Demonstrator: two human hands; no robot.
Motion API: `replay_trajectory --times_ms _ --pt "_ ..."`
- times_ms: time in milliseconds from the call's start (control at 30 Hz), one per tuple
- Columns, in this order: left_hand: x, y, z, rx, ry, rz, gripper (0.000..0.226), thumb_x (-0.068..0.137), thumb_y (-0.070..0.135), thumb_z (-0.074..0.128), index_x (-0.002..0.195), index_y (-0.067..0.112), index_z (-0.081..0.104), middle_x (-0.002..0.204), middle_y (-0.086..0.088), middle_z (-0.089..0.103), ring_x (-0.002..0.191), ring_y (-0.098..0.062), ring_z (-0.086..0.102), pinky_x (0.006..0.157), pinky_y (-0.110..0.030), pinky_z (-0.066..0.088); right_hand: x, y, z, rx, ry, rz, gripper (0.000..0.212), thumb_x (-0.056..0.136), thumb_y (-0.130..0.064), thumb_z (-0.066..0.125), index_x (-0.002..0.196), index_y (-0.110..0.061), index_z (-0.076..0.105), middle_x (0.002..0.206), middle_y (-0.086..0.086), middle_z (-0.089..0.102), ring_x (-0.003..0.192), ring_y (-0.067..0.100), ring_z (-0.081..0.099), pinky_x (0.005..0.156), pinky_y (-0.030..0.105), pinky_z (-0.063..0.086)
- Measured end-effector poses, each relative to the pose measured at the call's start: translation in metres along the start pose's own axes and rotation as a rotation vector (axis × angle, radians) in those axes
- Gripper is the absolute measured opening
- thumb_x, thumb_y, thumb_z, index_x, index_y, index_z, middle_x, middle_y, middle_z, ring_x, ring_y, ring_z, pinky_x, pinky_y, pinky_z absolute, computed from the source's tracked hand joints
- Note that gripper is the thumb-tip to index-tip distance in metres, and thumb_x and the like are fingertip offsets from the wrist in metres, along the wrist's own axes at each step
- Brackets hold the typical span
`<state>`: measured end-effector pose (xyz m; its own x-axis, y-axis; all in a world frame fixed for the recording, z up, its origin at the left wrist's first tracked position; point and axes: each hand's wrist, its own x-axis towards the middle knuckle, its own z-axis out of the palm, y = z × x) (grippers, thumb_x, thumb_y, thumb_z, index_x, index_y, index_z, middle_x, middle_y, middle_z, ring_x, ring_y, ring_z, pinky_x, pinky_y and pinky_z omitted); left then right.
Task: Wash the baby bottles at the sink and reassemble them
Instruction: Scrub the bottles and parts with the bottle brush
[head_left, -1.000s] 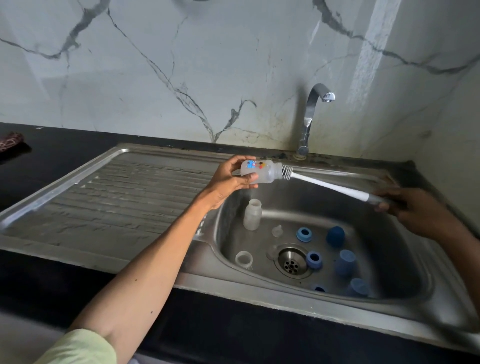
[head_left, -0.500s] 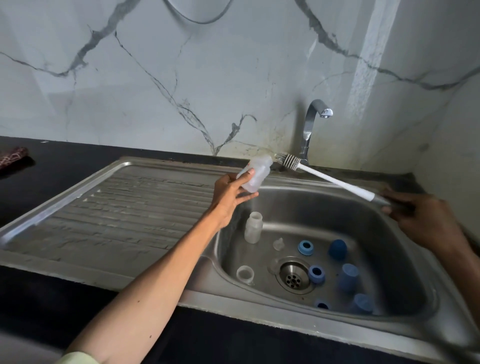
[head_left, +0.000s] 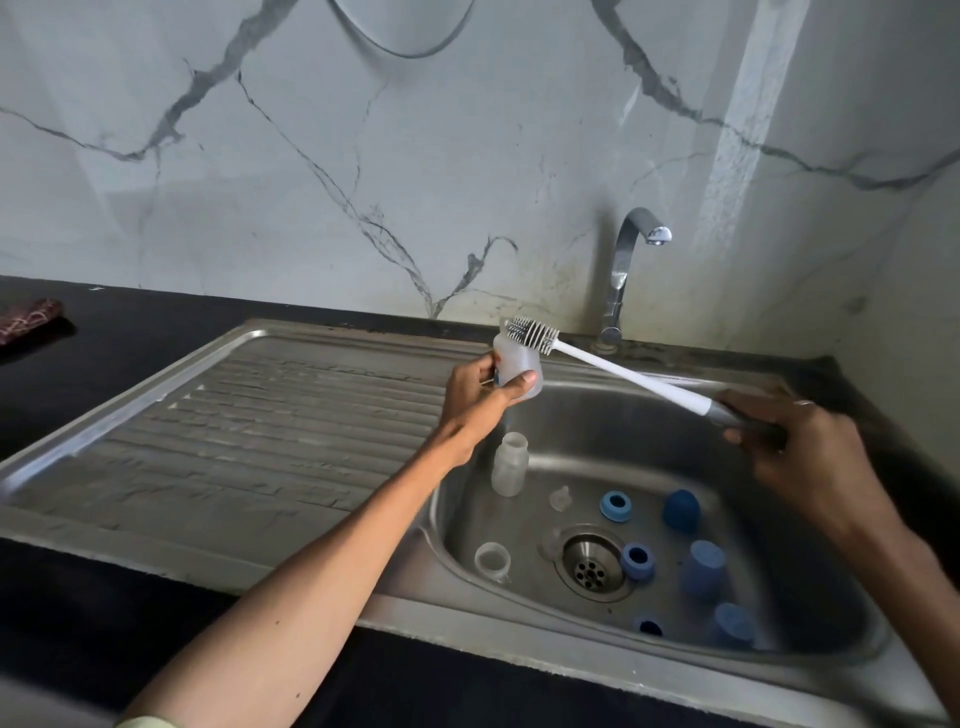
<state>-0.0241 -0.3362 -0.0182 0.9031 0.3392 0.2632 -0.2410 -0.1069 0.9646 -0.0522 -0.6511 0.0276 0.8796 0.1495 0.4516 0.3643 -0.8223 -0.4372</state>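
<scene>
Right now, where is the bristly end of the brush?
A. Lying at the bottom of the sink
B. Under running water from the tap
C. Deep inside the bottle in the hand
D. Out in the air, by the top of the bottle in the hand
D: the brush head is out in full view beside the neck of the bottle, which the left hand holds; the right hand grips the handle.
</scene>
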Motion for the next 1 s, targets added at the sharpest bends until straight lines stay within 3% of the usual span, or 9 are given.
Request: replay_trajectory --times_ms 167,300,400,533,667,800,900,1000 --pt "-0.004 -0.003 0.006 0.224 0.173 0.138 0.034 0.067 0.037 0.079 0.088 0.011 0.073 0.083 -0.001 0.076 0.08 -0.02 0.073 0.071 -0.037 0.059 -0.003 -0.007 0.002 -0.004 -0.019 -0.021 0.049 0.082 0.001 0.072 0.128 -0.015 0.063 0.124 0.018 0.064 0.112 0.037 0.06 0.099 0.038 0.044" --pt "-0.003 -0.006 0.008 0.253 0.128 0.176 0.017 0.073 0.022 0.085 0.08 0.015 0.071 0.075 0.005 0.073 0.065 -0.005 0.065 0.063 -0.025 0.053 -0.004 -0.009 0.0 -0.008 -0.002 -0.019 0.05 0.083 0.0 0.071 0.129 -0.02 0.063 0.124 0.017 0.064 0.111 0.035 0.061 0.098 0.037 0.045" --pt "-0.007 -0.008 0.014 0.266 0.079 0.19 0.028 0.072 0.018 0.086 0.065 0.023 0.06 0.061 0.016 0.062 0.054 0.003 0.051 0.056 -0.021 0.043 -0.008 -0.017 0.006 -0.014 -0.031 -0.028 0.05 0.085 -0.001 0.069 0.13 -0.021 0.061 0.126 0.015 0.063 0.114 0.032 0.059 0.098 0.034 0.043" --pt "-0.008 -0.006 0.021 0.287 0.078 0.181 0.023 0.072 0.021 0.086 0.071 0.023 0.063 0.068 0.012 0.067 0.058 0.001 0.057 0.058 -0.021 0.048 -0.007 -0.012 -0.001 -0.006 -0.026 -0.033 0.05 0.085 0.0 0.068 0.13 -0.021 0.062 0.126 0.014 0.062 0.115 0.032 0.059 0.1 0.038 0.045" --pt "-0.005 -0.009 0.01 0.261 0.091 0.19 0.022 0.071 0.024 0.086 0.087 0.015 0.073 0.082 0.003 0.076 0.074 -0.015 0.072 0.067 -0.036 0.061 -0.002 -0.001 -0.014 -0.024 0.02 0.002 0.047 0.084 -0.005 0.071 0.126 -0.024 0.065 0.125 0.011 0.065 0.114 0.029 0.061 0.103 0.041 0.046" --pt "-0.011 -0.007 0.02 0.288 0.056 0.232 0.02 0.07 0.028 0.085 0.078 0.02 0.068 0.077 0.002 0.073 0.068 -0.013 0.065 0.063 -0.032 0.055 -0.005 -0.016 0.0 -0.019 -0.04 0.02 0.044 0.087 -0.002 0.067 0.128 -0.018 0.063 0.127 0.015 0.062 0.117 0.034 0.058 0.101 0.04 0.044" --pt "-0.003 -0.008 0.014 0.233 0.114 0.184 0.026 0.069 0.03 0.084 0.086 0.015 0.072 0.08 0.006 0.074 0.07 -0.011 0.068 0.067 -0.03 0.057 -0.003 -0.009 -0.012 -0.008 0.024 0.051 0.043 0.086 -0.003 0.068 0.126 -0.018 0.065 0.123 0.016 0.065 0.113 0.034 0.061 0.1 0.04 0.045" --pt "-0.001 -0.008 0.006 0.166 0.152 0.151 0.026 0.069 0.027 0.083 0.092 0.018 0.075 0.082 0.006 0.075 0.067 -0.002 0.064 0.066 -0.025 0.053 -0.004 0.0 -0.022 -0.074 0.007 0.117 0.041 0.088 -0.016 0.068 0.128 -0.025 0.064 0.121 0.012 0.067 0.11 0.033 0.062 0.097 0.043 0.05"
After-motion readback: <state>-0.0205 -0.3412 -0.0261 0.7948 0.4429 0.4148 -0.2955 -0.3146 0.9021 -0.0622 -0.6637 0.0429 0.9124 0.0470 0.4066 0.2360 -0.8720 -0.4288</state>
